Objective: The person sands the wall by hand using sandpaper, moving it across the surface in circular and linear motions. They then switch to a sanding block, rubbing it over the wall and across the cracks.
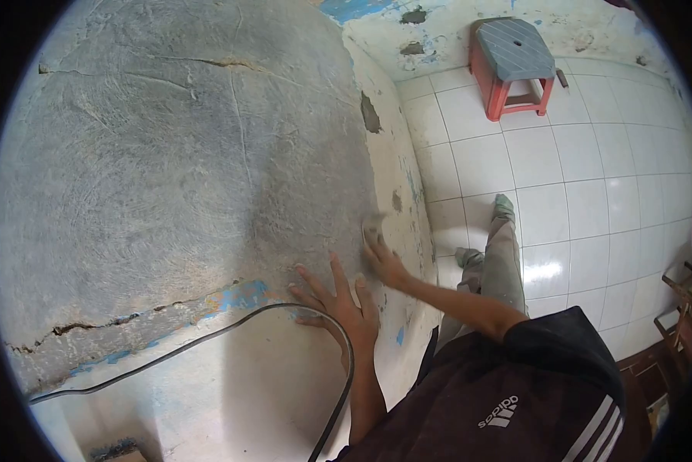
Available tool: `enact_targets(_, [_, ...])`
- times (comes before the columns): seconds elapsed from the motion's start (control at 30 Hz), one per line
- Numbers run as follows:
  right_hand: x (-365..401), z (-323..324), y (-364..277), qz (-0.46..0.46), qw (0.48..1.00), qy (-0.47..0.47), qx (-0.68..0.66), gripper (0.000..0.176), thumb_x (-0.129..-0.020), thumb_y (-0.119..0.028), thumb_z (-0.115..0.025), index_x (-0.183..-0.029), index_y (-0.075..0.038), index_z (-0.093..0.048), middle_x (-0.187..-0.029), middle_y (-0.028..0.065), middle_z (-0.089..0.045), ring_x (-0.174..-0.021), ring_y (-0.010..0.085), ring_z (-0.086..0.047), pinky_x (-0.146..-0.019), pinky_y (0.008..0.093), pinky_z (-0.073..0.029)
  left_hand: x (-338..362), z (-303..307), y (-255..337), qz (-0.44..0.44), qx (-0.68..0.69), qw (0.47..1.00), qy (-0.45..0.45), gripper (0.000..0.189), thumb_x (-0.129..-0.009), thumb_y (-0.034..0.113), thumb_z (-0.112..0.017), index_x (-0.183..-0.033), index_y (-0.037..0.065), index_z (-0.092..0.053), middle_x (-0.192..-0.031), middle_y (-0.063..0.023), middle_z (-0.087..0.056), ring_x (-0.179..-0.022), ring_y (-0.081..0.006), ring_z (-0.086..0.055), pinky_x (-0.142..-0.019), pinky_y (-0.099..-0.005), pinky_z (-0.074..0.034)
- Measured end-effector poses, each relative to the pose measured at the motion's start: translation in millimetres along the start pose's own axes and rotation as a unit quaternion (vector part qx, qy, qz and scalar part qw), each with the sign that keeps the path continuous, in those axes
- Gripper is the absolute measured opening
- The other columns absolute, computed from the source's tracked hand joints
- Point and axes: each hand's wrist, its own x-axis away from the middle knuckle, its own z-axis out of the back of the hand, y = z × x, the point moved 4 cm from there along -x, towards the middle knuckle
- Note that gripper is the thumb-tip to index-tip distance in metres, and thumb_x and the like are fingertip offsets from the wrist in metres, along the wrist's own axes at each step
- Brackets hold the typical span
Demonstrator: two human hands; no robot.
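Observation:
My left hand [334, 302] lies flat on the grey plastered wall [177, 154] with its fingers spread, holding nothing. A black cable [207, 335] loops across the wall and over that wrist. Just to the right, my right hand [384, 260] presses a small pale pad [372, 226] against the wall's grey patch near its edge. The pad is blurred, so I cannot tell what it is made of. Below the hands the wall is white with flecks of blue paint [242, 296].
A long crack [115, 319] runs along the lower edge of the grey patch. My legs [500, 254] stand on a white tiled floor [592, 192]. A red stool with a grey top [513, 65] stands by the far wall. Wooden pieces [681, 308] lie at the right edge.

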Motion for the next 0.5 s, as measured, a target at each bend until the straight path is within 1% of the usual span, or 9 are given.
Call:
enact_targets(0.07, [-26.7, 14.9, -13.1, 0.009, 1.000, 0.013, 0.012, 0.068, -0.101, -0.056, -0.026, -0.158, -0.024, -0.008, -0.158, 0.0233, -0.021, -0.148, 0.0410, -0.010, -0.113, 0.0653, -0.011, -1.2, -1.3, 0.9, -0.001, -0.010, 1.000, -0.003, 0.058, -0.099, 0.046, -0.037, -0.151, 0.020, -0.037, -0.160, -0.0275, 0.000, -0.141, -0.0601, 0.008, -0.095, -0.0841, 0.002])
enact_targets(0.13, [-36.5, 17.2, -17.5, -0.006, 1.000, 0.008, -0.006, 0.062, -0.101, -0.046, -0.037, -0.155, -0.021, -0.021, -0.158, 0.0230, -0.017, -0.146, 0.0461, -0.012, -0.110, 0.0681, -0.017, -2.5, -0.7, 1.0, 0.002, 0.002, 1.000, -0.008, 0.058, -0.099, 0.046, -0.038, -0.150, 0.019, -0.038, -0.160, -0.0282, 0.001, -0.141, -0.0596, 0.008, -0.095, -0.0843, 0.002])
enact_targets(0.2, [-7.0, -9.5, -19.1, 0.042, 0.961, -0.061, 0.265, 0.059, -0.096, -0.034, -0.050, -0.149, -0.015, -0.033, -0.160, 0.0217, -0.007, -0.143, 0.0519, -0.012, -0.106, 0.0719, -0.024, -1.9, -1.6, 2.6, 0.011, 0.015, 1.000, 0.021, 0.059, -0.098, 0.046, -0.041, -0.150, 0.019, -0.038, -0.159, -0.0290, 0.002, -0.141, -0.0597, 0.009, -0.095, -0.0841, 0.001])
enact_targets(0.23, [13.1, -19.5, -25.6, 0.010, 0.968, -0.094, 0.233, 0.060, -0.090, -0.027, -0.058, -0.145, -0.012, -0.039, -0.160, 0.0215, 0.004, -0.141, 0.0580, -0.008, -0.103, 0.0743, -0.026, -4.4, -3.0, 5.5, 0.019, 0.028, 0.998, 0.046, 0.060, -0.097, 0.046, -0.043, -0.150, 0.019, -0.038, -0.159, -0.0297, 0.003, -0.141, -0.0597, 0.010, -0.095, -0.0840, 0.000])
enact_targets(0.27, [40.5, -31.0, -20.8, 0.038, 0.994, -0.019, 0.103, 0.063, -0.090, -0.031, -0.060, -0.146, -0.013, -0.036, -0.159, 0.0261, 0.003, -0.140, 0.0604, -0.007, -0.103, 0.0749, -0.025, -6.5, -6.7, 9.6, 0.020, 0.030, 0.998, 0.047, 0.060, -0.097, 0.046, -0.043, -0.150, 0.019, -0.038, -0.159, -0.0297, 0.003, -0.141, -0.0597, 0.010, -0.095, -0.0840, 0.000])
enact_targets(0.33, [82.7, -35.8, -30.3, -0.016, 0.998, -0.057, 0.034, 0.060, -0.091, -0.028, -0.058, -0.144, -0.010, -0.035, -0.157, 0.0297, 0.003, -0.137, 0.0639, -0.008, -0.103, 0.0743, -0.025, -14.5, -9.0, 17.9, 0.022, 0.015, 0.996, 0.080, 0.062, -0.096, 0.045, -0.049, -0.151, 0.020, -0.036, -0.160, -0.0275, 0.004, -0.142, -0.0571, 0.011, -0.104, -0.0766, 0.003])
enact_targets(0.37, [73.4, -28.1, -34.1, -0.013, 0.997, -0.062, 0.037, 0.060, -0.091, -0.028, -0.058, -0.144, -0.010, -0.035, -0.157, 0.0297, 0.003, -0.137, 0.0639, -0.008, -0.103, 0.0743, -0.025, -21.1, -7.9, 22.0, 0.027, 0.015, 0.996, 0.083, 0.062, -0.096, 0.045, -0.049, -0.151, 0.020, -0.036, -0.160, -0.0275, 0.004, -0.142, -0.0571, 0.011, -0.104, -0.0766, 0.003])
enact_targets(0.43, [40.2, -26.1, -26.4, 0.087, 0.985, -0.037, 0.146, 0.063, -0.094, -0.028, -0.053, -0.150, -0.012, -0.026, -0.157, 0.0297, 0.002, -0.138, 0.0615, -0.011, -0.107, 0.0691, -0.027, -33.9, -4.6, 27.7, 0.049, 0.006, 0.996, 0.071, 0.065, -0.094, 0.044, -0.053, -0.152, 0.019, -0.035, -0.159, -0.0278, 0.006, -0.141, -0.0581, 0.014, -0.104, -0.0768, 0.002])
enact_targets(0.5, [-43.0, -2.3, -18.7, 0.089, 0.983, -0.006, 0.159, 0.063, -0.095, -0.024, -0.050, -0.151, -0.012, -0.023, -0.157, 0.0302, 0.000, -0.137, 0.0616, -0.014, -0.107, 0.0635, -0.032, -44.1, -0.7, 36.6, 0.071, -0.010, 0.995, 0.075, 0.066, -0.094, 0.042, -0.054, -0.152, 0.019, -0.034, -0.159, -0.0278, 0.006, -0.141, -0.0580, 0.014, -0.104, -0.0769, 0.002])
